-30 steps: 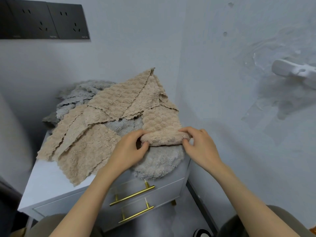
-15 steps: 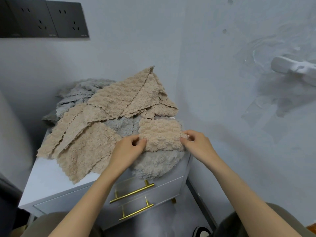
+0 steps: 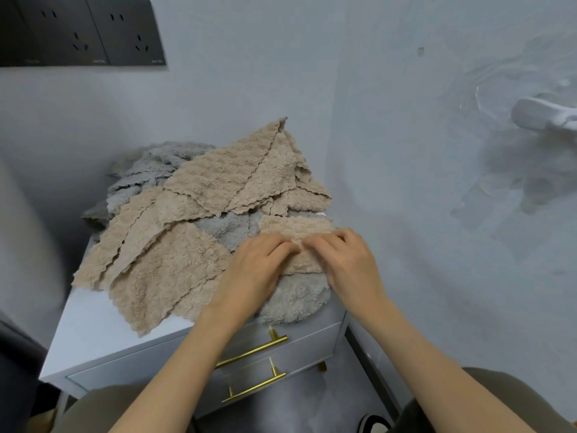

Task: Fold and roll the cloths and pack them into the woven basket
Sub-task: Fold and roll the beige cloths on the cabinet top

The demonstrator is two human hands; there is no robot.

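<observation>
A heap of fluffy beige cloths and grey cloths covers the top of a small white cabinet. At the heap's front right lies a small folded beige cloth on top of a grey cloth. My left hand and my right hand lie side by side on that beige cloth, fingertips almost meeting at its middle and pinching its fabric. The image is blurred around the fingers. No woven basket is in view.
The cabinet stands in a corner between two grey walls and has two drawers with brass handles. Dark wall sockets sit high on the left. A white fixture juts from the right wall. My knees are at the bottom.
Both hands have slid inward from the outer edges of the small beige cloth to its middle, and the cloth now lies lower and flatter on the grey one.
</observation>
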